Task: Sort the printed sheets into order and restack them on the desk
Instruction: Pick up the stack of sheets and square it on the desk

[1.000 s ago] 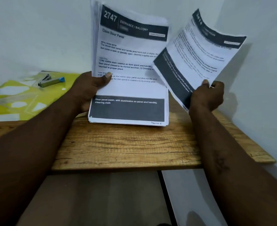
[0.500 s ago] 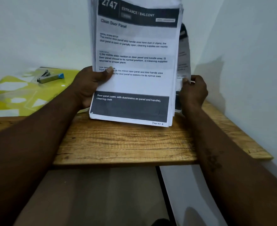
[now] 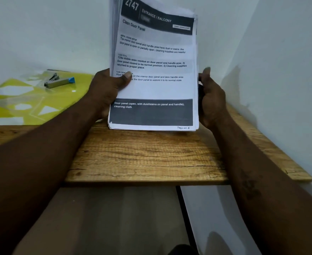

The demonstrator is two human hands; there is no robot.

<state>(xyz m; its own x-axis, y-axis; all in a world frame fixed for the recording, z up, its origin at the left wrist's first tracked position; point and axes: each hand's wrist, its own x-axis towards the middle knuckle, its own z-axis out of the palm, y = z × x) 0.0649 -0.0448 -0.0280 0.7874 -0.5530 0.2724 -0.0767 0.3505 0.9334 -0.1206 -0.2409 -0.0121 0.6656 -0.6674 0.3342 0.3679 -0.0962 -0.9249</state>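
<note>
view: head camera, looking down over both forearms at a wooden desk (image 3: 142,155) set into a white corner.
task thing: stack of printed sheets (image 3: 153,85), held nearly upright in the upper centre of the frame, printed face toward the camera.
left hand (image 3: 105,91): clamped on the stack's left-of-frame edge, thumb pressed flat on the front page, fingers hidden behind the paper.
right hand (image 3: 210,96): against the opposite edge, thumb pointing up just beside the paper; its fingers go behind the sheets, so i cannot tell whether it grips or only steadies.
cut off: the stack's top runs out of the upper frame edge, clipping the header number "2747".
covered: the left thumb hides a few words of body text.
hard to read: the small grey headings and the white label in the dark header are blurred; "clean door panel" and a handwritten "page no: 5" at the lower corner read clearly.
sheets behind: only their fanned edges show; count and faces hidden.
bottom edge: at or just above the desk; contact unclear.
desk edges: the near edge crosses the middle of the frame; the right-of-frame edge runs along the wall.
open room: a broad stretch of wood shows between the forearms, from the stack to the near edge.
left of frame: a stapler (image 3: 59,82) lies on a yellow patterned folder (image 3: 32,103), well apart from the stack.
</note>
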